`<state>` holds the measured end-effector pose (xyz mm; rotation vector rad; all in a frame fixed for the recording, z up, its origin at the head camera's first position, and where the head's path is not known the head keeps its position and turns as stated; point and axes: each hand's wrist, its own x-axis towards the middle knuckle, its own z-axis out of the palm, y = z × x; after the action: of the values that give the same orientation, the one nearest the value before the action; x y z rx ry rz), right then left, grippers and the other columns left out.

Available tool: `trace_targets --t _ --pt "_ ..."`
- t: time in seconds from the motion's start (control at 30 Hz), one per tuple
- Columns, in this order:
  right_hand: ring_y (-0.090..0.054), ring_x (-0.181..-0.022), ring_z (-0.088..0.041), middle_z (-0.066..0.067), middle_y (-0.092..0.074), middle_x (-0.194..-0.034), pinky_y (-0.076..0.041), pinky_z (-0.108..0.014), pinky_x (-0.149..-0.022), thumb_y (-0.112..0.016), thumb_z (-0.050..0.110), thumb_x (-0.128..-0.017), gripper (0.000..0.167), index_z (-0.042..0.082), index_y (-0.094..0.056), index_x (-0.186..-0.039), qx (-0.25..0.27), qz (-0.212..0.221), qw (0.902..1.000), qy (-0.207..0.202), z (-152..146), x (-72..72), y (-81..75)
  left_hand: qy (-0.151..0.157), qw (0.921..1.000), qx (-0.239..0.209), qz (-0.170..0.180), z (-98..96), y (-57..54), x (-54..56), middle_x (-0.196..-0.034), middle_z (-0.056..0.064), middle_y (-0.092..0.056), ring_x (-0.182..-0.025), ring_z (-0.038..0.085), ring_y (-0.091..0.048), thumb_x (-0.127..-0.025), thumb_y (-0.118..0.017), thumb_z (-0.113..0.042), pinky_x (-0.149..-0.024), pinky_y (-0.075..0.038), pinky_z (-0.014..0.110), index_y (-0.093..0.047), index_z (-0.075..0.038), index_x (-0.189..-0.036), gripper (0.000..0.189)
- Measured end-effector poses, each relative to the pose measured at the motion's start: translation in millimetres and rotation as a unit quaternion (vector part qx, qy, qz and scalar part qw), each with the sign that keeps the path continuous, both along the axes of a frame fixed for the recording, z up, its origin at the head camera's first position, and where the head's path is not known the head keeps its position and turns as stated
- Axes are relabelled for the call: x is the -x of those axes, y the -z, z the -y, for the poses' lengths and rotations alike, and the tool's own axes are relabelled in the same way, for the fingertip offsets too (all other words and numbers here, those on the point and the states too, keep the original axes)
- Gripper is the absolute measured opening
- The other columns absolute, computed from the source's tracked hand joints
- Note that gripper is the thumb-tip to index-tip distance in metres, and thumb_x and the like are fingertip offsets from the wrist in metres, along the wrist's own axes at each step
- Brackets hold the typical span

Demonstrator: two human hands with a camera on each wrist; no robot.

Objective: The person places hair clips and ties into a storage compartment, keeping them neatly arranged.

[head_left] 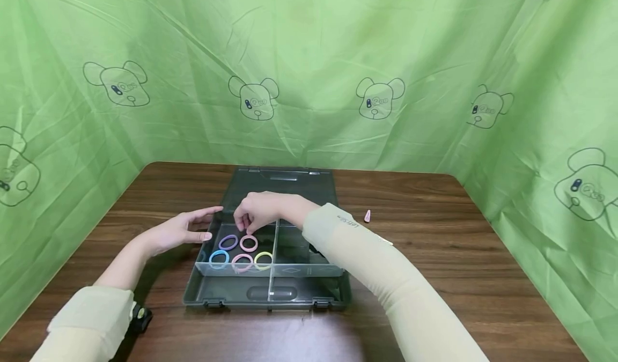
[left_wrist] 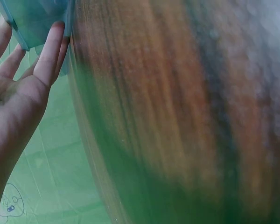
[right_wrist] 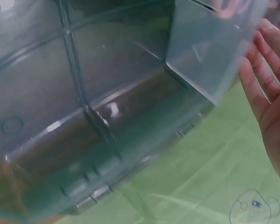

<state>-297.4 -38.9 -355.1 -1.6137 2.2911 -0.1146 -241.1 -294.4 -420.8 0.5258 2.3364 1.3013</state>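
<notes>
Inside one box, five rings; left grip wide alongside, right grip above, hold unclear

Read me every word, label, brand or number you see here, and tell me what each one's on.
"Qoo", my best reading: on the bear drawings on the green cloth; it's small, so the first letter is uncertain.
Right sleeve: dark lettering near the wrist end, too small and blurred to read.
Box: no readable words or numbers.
</notes>
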Motion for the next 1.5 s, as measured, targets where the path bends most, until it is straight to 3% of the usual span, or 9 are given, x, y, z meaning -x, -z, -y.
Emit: trace_targets --t 0.23,0.57,0.77,0.97,1.1,1.23,1.5 --pt "-0.059 -0.076 -0.001 0.008 -0.065 -0.085 -0.044 -0.014 -0.073 -0.073 0.017 -0.083 0.015 0.011 -0.068 -0.096 0.041 0.02 0.9989 -0.016 -18.9 1.2 -20.9 -0.002 1.0 -0.006 0.0 1.6 1.6 0.6 -0.141 0.025 -0.04 -0.13 0.04 -0.036 -0.09 -0.064 -0.02 -0.089 -0.044 0.024 -0.028 -0.014 -0.149 0.069" --pt "-0.058 -0.075 -0.002 0.01 -0.065 -0.083 -0.047 -0.019 -0.074 -0.071 0.016 -0.084 0.008 0.017 -0.067 -0.091 0.06 0.008 0.9982 -0.006 -65.0 -10.9 -63.5 -0.008 0.9999 0.001 -0.007 -0.4 2.7 0.3 -0.141 0.023 -0.041 -0.13 0.039 -0.037 -0.089 -0.065 -0.022 -0.09 -0.043 0.024 -0.03 -0.018 -0.149 0.069" --pt "-0.06 -0.077 -0.001 0.011 -0.065 -0.084 -0.05 -0.024 -0.076 -0.071 0.017 -0.085 0.007 0.016 -0.068 -0.091 0.07 0.004 0.9975 0.007 -94.7 -16.8 -77.8 0.001 0.9999 0.007 -0.013 -0.5 0.7 2.4 -0.142 0.024 -0.039 -0.131 0.041 -0.034 -0.089 -0.066 -0.022 -0.089 -0.044 0.024 -0.03 -0.017 -0.148 0.069" --pt "-0.059 -0.075 0.001 0.014 -0.065 -0.084 -0.049 -0.02 -0.072 -0.069 0.019 -0.087 0.005 0.019 -0.067 -0.091 0.091 0.001 0.9958 0.01 -125.3 -25.7 -84.5 0.005 0.9998 0.012 -0.014 -0.7 -4.7 3.3 -0.142 0.023 -0.039 -0.13 0.042 -0.035 -0.087 -0.068 -0.02 -0.095 -0.042 0.04 -0.033 -0.015 -0.146 0.069" --pt "-0.058 -0.073 0.001 0.014 -0.064 -0.085 -0.048 -0.018 -0.069 -0.068 0.02 -0.088 0.005 0.02 -0.067 -0.093 0.104 0.001 0.9943 0.019 -146.5 -32.1 -86.5 0.012 0.9985 0.028 -0.045 -2.0 -8.2 5.8 -0.141 0.023 -0.04 -0.128 0.044 -0.037 -0.085 -0.07 -0.02 -0.098 -0.037 0.054 -0.036 -0.012 -0.143 0.068" --pt "-0.058 -0.071 0.0 0.013 -0.065 -0.085 -0.049 -0.018 -0.067 -0.068 0.02 -0.087 0.007 0.018 -0.068 -0.094 0.115 0.001 0.9929 0.029 -167.0 -38.9 -86.1 0.018 0.9975 0.035 -0.058 -2.8 -8.7 7.7 -0.138 0.023 -0.044 -0.125 0.042 -0.042 -0.085 -0.071 -0.021 -0.097 -0.038 0.051 -0.038 -0.01 -0.142 0.066" --pt "-0.06 -0.078 -0.001 0.013 -0.065 -0.088 -0.052 -0.026 -0.073 -0.068 0.017 -0.087 0.008 0.018 -0.068 -0.095 0.141 0.004 0.9874 0.072 -206.0 -53.2 -78.7 0.005 0.9995 0.012 -0.029 -3.5 -6.2 7.9 -0.134 0.022 -0.048 -0.125 0.039 -0.043 -0.089 -0.066 -0.02 -0.09 -0.045 0.036 -0.035 -0.013 -0.145 0.064"
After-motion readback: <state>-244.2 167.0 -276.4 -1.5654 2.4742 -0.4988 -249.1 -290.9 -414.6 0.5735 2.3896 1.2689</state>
